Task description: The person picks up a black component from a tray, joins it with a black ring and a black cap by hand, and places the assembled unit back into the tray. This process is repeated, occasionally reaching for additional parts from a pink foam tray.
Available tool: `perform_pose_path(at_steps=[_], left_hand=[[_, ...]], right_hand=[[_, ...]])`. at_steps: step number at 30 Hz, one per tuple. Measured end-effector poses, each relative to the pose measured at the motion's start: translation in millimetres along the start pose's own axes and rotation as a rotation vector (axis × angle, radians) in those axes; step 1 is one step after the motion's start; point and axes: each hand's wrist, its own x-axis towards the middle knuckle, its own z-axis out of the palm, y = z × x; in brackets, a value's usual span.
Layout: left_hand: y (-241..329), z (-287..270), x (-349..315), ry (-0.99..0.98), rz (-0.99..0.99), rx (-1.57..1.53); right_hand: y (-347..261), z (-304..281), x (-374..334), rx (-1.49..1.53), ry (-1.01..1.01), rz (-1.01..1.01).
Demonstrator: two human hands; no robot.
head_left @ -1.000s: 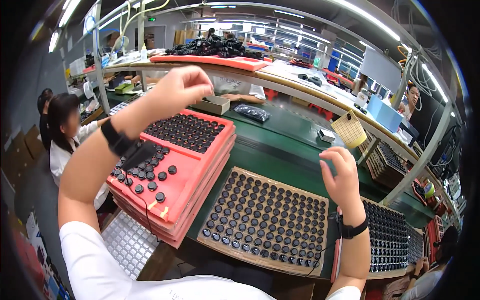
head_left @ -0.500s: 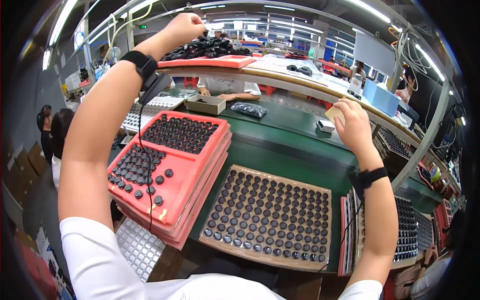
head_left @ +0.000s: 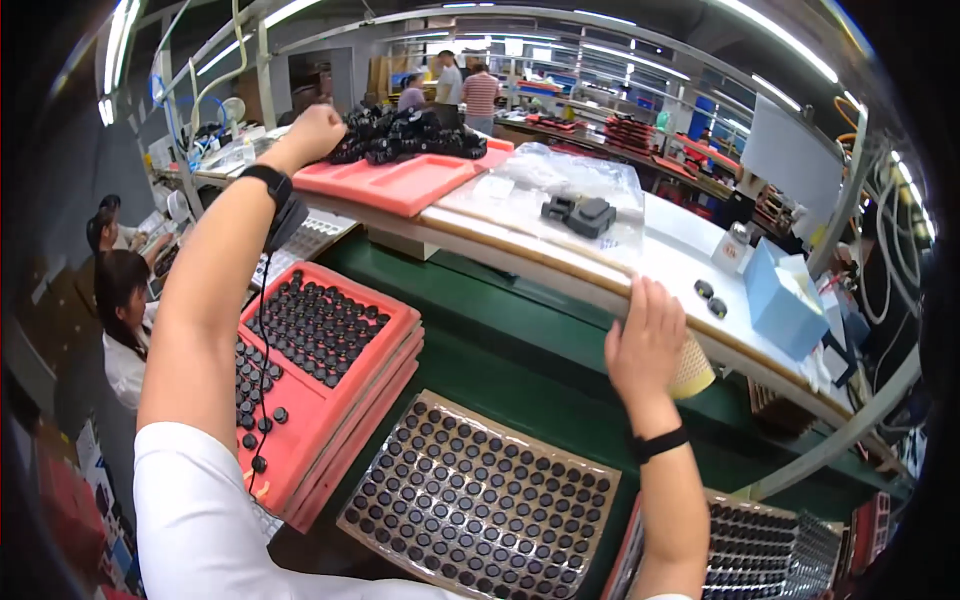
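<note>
My left hand (head_left: 315,135) is raised to the upper shelf with its fingers curled closed, at the left side of a heap of black plastic parts (head_left: 405,135). Whatever those fingers may hold is hidden. The heap lies on a red foam tray (head_left: 415,185). At the shelf's front edge, my right hand (head_left: 648,340) grips a yellow dotted sheet (head_left: 694,368), which sticks out to the right of the palm. Below, a clear-covered brown tray (head_left: 480,490) carries rows of round black parts. To its left stands a stack of red trays (head_left: 325,400) with similar black parts on top.
On the shelf are a clear plastic bag (head_left: 570,175), black blocky parts (head_left: 580,213), two small round black pieces (head_left: 711,298), a bottle (head_left: 733,246) and a blue box (head_left: 785,300). Another black-filled tray (head_left: 750,550) sits at lower right. Co-workers (head_left: 125,310) sit at left.
The view has shifted up, showing more of the shelf top. My right hand has moved left to the shelf's edge, still with the yellow sheet. My left hand stays closed beside the heap.
</note>
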Motion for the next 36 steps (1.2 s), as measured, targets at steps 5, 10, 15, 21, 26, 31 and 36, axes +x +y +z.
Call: perform_pose_path(at_steps=[5,10,15,21,26,31,36], left_hand=[[-8.1,-22.6,3.9,-0.082,-0.243,-0.098],[-5.1,-52.5,5.3,-0.076,-0.233,-0.060],[-19.0,-54.6,-3.2,-0.219,-0.150,0.028],[-43.6,-2.9,-23.2,-0.366,-0.149,-0.059],[-42.5,45.0,-19.4,-0.388,-0.094,-0.143],[-7.3,71.4,-8.3,-0.115,0.029,-0.094],[14.0,80.8,-6.7,-0.125,0.031,-0.042]], right_hand=[[-12.4,1.1,8.7,0.061,-0.140,0.139],[-14.0,-17.3,14.9,0.090,-0.244,0.114],[-19.0,-30.7,23.8,0.080,-0.325,0.146],[-24.7,-27.9,28.9,0.021,-0.325,0.194],[-28.1,-24.8,31.2,-0.008,-0.324,0.187],[-31.4,-22.9,29.1,-0.053,-0.320,0.181],[-34.1,-18.0,27.8,-0.072,-0.304,0.190]])
